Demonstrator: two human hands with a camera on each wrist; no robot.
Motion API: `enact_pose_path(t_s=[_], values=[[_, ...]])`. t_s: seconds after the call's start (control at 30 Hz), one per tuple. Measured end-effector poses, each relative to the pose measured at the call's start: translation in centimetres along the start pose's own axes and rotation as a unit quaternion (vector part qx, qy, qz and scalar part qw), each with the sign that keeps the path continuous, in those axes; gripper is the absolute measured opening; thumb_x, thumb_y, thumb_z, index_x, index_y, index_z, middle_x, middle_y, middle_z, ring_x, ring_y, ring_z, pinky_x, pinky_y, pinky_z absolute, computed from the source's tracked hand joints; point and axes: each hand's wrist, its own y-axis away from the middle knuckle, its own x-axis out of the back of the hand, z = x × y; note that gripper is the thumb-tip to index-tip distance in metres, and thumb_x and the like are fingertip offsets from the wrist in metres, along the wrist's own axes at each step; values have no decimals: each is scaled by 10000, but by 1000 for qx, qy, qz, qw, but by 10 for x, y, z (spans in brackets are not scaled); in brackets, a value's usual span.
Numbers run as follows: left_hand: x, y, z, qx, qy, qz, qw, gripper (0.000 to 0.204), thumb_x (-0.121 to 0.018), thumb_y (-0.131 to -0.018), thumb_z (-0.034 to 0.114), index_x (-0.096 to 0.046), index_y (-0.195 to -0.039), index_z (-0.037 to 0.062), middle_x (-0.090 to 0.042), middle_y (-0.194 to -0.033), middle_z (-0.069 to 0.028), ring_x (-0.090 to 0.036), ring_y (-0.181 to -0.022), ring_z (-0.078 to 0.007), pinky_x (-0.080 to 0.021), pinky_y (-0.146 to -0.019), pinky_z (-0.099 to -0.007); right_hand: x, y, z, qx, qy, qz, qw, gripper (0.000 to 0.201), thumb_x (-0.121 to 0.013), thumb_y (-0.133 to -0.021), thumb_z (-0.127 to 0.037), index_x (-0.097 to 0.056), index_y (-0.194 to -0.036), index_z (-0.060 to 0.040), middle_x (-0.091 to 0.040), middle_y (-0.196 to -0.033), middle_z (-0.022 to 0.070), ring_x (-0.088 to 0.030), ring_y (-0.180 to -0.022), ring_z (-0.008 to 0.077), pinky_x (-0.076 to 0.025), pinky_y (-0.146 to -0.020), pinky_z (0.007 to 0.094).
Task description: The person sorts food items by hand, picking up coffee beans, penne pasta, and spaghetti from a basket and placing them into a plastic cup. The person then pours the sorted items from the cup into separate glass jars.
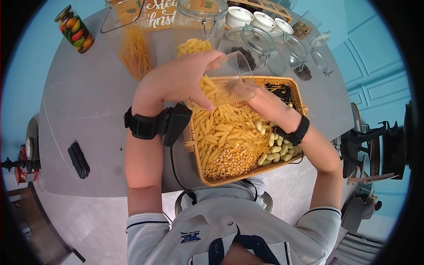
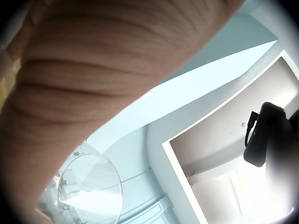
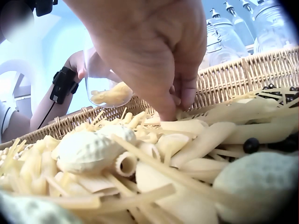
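Note:
My left hand (image 1: 183, 78) grips a clear cup (image 1: 238, 84), tipped on its side above the wicker basket (image 1: 289, 82). Penne (image 1: 206, 88) lies inside the cup, and its mouth faces my right hand (image 1: 254, 93). In the right wrist view, the right hand (image 3: 149, 56) reaches down with thumb and fingertips together at the loose pasta (image 3: 201, 140), near the basket's wall. The fingertips pinch at a pale piece of penne, partly hidden by the hand. Mixed penne (image 1: 232, 117) and thin noodle pieces fill the basket's middle. The left wrist view shows mostly skin and the room.
Corn kernels (image 1: 232, 161), peanuts (image 1: 278, 151) and black beans (image 1: 282, 92) share the basket. Behind it stand a spaghetti container (image 1: 134, 55), a large jar of penne (image 1: 194, 46), open glass jars (image 1: 257, 39) and white pots (image 1: 239, 17). A black case (image 1: 78, 160) lies at left.

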Motion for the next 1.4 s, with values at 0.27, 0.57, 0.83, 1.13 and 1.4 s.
enact_pose_path(t_s=[0.27, 0.57, 0.83, 1.13, 1.4], values=[[-1, -3, -4, -10, 19, 19, 1000, 1081, -918, -587, 152, -361, -1495, -33, -524, -1437, -185, -507, -1339, -251, -403, -1098, -341, -19, 7, 11, 23, 65, 30, 997, 340, -573, -844, 23, -658, -1173, 0, -600, -1196, 143, -619, -1155, 306, -550, -944, 377], [-4, 23, 28, 38, 117, 142, 982, 1044, -931, -568, 72, -427, -1481, 26, -565, -1392, -97, -518, -1302, -205, -367, -1129, -343, -8, 15, 16, -102, -184, 67, 975, 255, -699, -833, 11, -696, -1087, 30, -666, -1027, 168, -673, -987, 326, -548, -857, 384], [-16, 52, 15, 25, 13, 243, 970, 1032, -922, -574, 36, -435, -1484, 31, -539, -1426, -94, -507, -1327, -232, -364, -1146, -356, 101, 5, 7, -167, -493, 85, 849, 217, -707, -919, -82, -695, -1098, 39, -666, -782, 48, -597, -707, 95, -497, -648, 268], [-24, 59, 16, 36, 68, 275, 958, 1051, -932, -576, 34, -422, -1495, 31, -537, -1415, -116, -522, -1304, -216, -428, -1105, -372, 119, -94, -70, -39, -112, -4, 993, 240, -692, -829, -76, -688, -1052, 14, -699, -884, 166, -658, -775, 308, -545, -769, 363], [-30, 79, -6, 10, 83, 317, 945, 1080, -941, -582, 31, -362, -1494, 25, -533, -1427, -152, -518, -1321, -245, -413, -1120, -407, 99, -83, -59, 37, -340, 128, 931, 226, -698, -864, -80, -706, -1064, 24, -736, -932, 144, -699, -799, 207, -551, -755, 327]])
